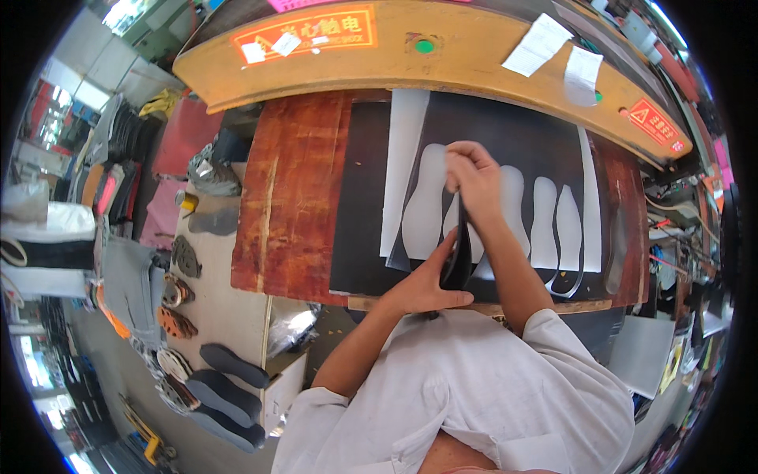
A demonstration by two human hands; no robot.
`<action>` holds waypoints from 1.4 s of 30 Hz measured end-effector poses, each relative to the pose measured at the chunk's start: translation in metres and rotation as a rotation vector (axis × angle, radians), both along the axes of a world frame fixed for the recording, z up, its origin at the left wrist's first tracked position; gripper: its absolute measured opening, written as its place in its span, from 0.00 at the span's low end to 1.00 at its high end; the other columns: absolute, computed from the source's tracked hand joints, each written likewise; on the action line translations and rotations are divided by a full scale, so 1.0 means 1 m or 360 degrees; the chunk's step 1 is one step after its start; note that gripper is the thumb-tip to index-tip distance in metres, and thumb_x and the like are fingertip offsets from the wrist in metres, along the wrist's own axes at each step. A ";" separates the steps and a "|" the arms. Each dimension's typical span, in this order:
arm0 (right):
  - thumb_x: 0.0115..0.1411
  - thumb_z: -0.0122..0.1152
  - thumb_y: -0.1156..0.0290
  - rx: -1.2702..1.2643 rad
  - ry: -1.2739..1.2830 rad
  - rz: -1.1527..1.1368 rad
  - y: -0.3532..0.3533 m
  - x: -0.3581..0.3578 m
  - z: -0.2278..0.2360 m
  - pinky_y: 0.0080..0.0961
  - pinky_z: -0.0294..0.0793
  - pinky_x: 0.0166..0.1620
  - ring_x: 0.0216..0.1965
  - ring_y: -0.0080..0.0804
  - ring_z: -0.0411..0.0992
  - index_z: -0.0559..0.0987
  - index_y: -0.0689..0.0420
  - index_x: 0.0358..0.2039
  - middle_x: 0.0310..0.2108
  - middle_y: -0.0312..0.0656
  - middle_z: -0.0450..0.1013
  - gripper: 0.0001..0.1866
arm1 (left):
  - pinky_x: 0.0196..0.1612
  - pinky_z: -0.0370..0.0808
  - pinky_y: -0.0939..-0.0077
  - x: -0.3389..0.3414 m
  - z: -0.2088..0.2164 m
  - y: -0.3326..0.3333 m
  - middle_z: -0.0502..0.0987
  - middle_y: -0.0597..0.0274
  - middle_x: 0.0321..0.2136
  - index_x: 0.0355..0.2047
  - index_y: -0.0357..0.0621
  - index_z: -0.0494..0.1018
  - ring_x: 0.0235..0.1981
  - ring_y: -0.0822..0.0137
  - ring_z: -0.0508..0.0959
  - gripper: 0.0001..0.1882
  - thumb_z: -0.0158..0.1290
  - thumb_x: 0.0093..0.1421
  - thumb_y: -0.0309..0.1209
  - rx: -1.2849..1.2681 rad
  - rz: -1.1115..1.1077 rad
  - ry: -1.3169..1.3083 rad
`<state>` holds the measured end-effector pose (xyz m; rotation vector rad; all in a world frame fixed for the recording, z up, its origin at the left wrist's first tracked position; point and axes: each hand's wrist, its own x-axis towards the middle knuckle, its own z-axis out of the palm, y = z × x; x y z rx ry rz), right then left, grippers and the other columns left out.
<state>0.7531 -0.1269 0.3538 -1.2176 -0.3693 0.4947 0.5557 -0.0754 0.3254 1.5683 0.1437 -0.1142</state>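
Note:
My left hand point(430, 286) grips black insole-shaped pieces point(457, 265), held on edge just above the table's near side. Its thumb lies along their lower end. Over the upper end my right hand point(476, 175) is closed with curled fingers; what it pinches, if anything, is hidden. Under both hands lies a black sheet point(474, 126) with several insole-shaped openings, through which white shows. One such white shape point(425, 197) is left of the hands, and others point(543, 221) are to the right. A loose curved rim of the sheet point(565, 286) bends at the near right.
A yellow machine beam point(442, 59) spans the far side above the reddish-brown board point(292, 197). Paper slips point(538, 45) hang on it. Dark grey insoles point(225, 395) and patterned soles point(175, 323) lie on a side surface at left. A grey panel point(643, 355) stands at right.

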 end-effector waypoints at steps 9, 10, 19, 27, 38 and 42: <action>0.78 0.59 0.52 0.0121 -0.0071 -0.0038 0.003 0.008 0.009 0.31 0.81 0.56 0.52 0.32 0.81 0.73 0.59 0.71 0.59 0.44 0.77 0.30 | 0.49 0.80 0.67 -0.019 0.047 0.100 0.83 0.48 0.54 0.62 0.30 0.75 0.44 0.59 0.84 0.40 0.45 0.68 0.57 -0.0542 0.0644 0.0063; 0.78 0.60 0.54 0.0066 -0.0101 0.0003 -0.004 0.008 0.001 0.31 0.81 0.56 0.52 0.32 0.81 0.75 0.60 0.69 0.57 0.43 0.78 0.28 | 0.47 0.76 0.72 -0.029 0.057 0.117 0.85 0.59 0.41 0.59 0.34 0.79 0.38 0.68 0.79 0.32 0.43 0.74 0.51 -0.0270 0.0825 0.0030; 0.74 0.65 0.67 -0.0684 0.0312 -0.0084 -0.170 -0.022 -0.141 0.22 0.79 0.45 0.40 0.23 0.79 0.83 0.63 0.56 0.43 0.37 0.82 0.16 | 0.71 0.62 0.31 -0.074 -0.066 0.200 0.59 0.31 0.74 0.82 0.51 0.50 0.73 0.31 0.62 0.59 0.57 0.63 0.71 0.2425 0.0841 0.1349; 0.68 0.67 0.57 -0.1963 -0.0763 -0.1071 -0.387 0.075 -0.140 0.41 0.82 0.53 0.52 0.48 0.83 0.80 0.58 0.64 0.54 0.57 0.81 0.28 | 0.59 0.79 0.56 -0.028 -0.111 0.034 0.69 0.30 0.65 0.68 0.29 0.67 0.54 0.48 0.83 0.41 0.64 0.68 0.49 0.1006 0.1075 0.0687; 0.76 0.60 0.63 -0.0696 0.0495 -0.0452 -0.399 0.063 -0.101 0.19 0.57 0.23 0.19 0.16 0.61 0.78 0.63 0.57 0.25 0.29 0.67 0.17 | 0.16 0.70 0.76 -0.030 -0.103 -0.003 0.75 0.62 0.21 0.54 0.29 0.73 0.16 0.73 0.74 0.20 0.60 0.68 0.30 0.0408 0.1446 0.0590; 0.77 0.57 0.65 -0.0768 0.0589 -0.0351 -0.448 0.020 -0.077 0.18 0.55 0.21 0.18 0.15 0.57 0.78 0.62 0.57 0.22 0.27 0.63 0.16 | 0.17 0.67 0.75 -0.091 -0.061 -0.029 0.74 0.65 0.22 0.48 0.34 0.75 0.16 0.72 0.72 0.13 0.58 0.68 0.29 0.0550 0.1323 0.0655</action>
